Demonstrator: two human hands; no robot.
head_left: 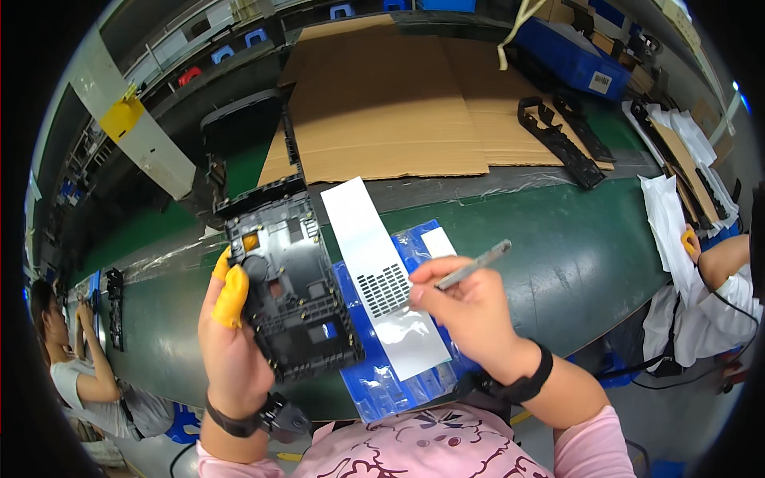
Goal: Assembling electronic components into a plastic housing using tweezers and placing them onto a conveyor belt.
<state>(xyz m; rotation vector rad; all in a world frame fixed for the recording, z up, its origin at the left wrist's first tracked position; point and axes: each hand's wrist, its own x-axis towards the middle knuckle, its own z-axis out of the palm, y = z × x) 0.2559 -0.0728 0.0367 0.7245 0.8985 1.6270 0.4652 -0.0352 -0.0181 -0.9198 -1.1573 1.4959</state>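
My left hand (pixel 231 327), with yellow finger cots on at least two fingers, grips a long black plastic housing (pixel 295 263) by its left side. The housing is tilted up, its ribbed inner side showing. In my right hand (pixel 470 307) is a slim grey pair of tweezers (pixel 478 264), pinched between thumb and fingers; its tips are hidden. The fingertips are at the right edge of a white backing sheet (pixel 358 227) with rows of small black rectangular stickers (pixel 384 291). Under the sheet lies a blue plastic-wrapped pad (pixel 362 390).
Flat cardboard (pixel 382 103) covers the far part of the green table (pixel 558 239). Black plastic frames (pixel 558 143) rest at its right, near a blue bin (pixel 570 60). One co-worker sits at far left (pixel 88 374); another's arm (pixel 725 263) reaches in at right beside white wrapping (pixel 665 215).
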